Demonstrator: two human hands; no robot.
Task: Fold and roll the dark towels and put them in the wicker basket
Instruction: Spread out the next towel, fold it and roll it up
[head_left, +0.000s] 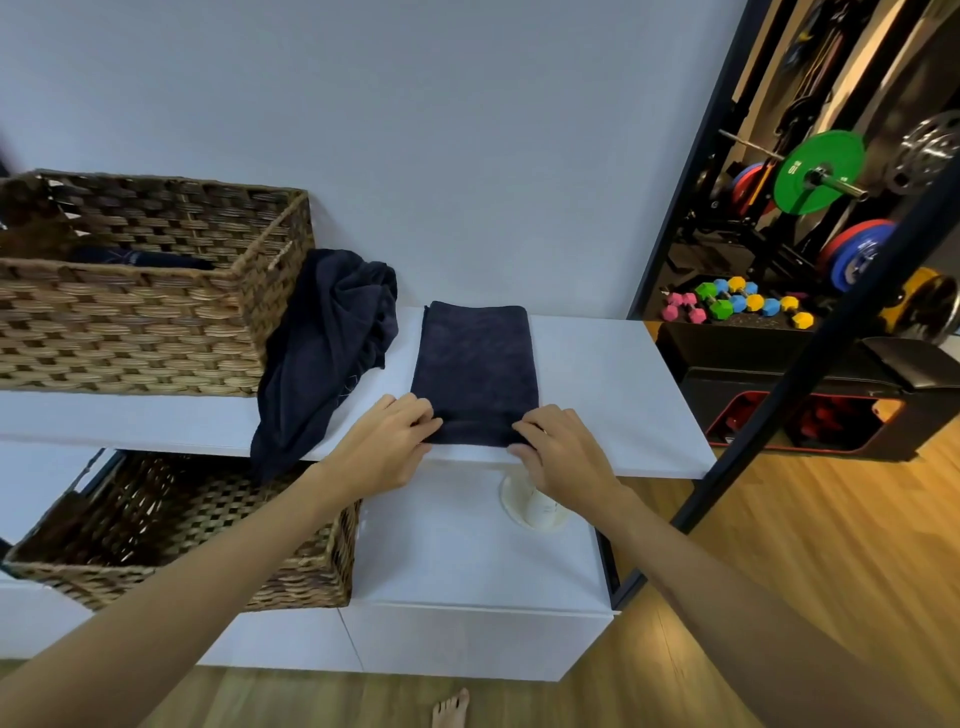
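Starting from the left, the wicker basket (130, 322) stands on the white shelf (613, 395), with something dark already inside. Just right of it an unfolded dark towel (322, 353) hangs over the near edge. In the middle lies the folded towel (475, 358), flat. The left hand (384, 447) and right hand (558, 452) both pinch its near edge, which is curled up a little. Rolling seems to be starting; the next move needs an even, tight roll toward the far wall.
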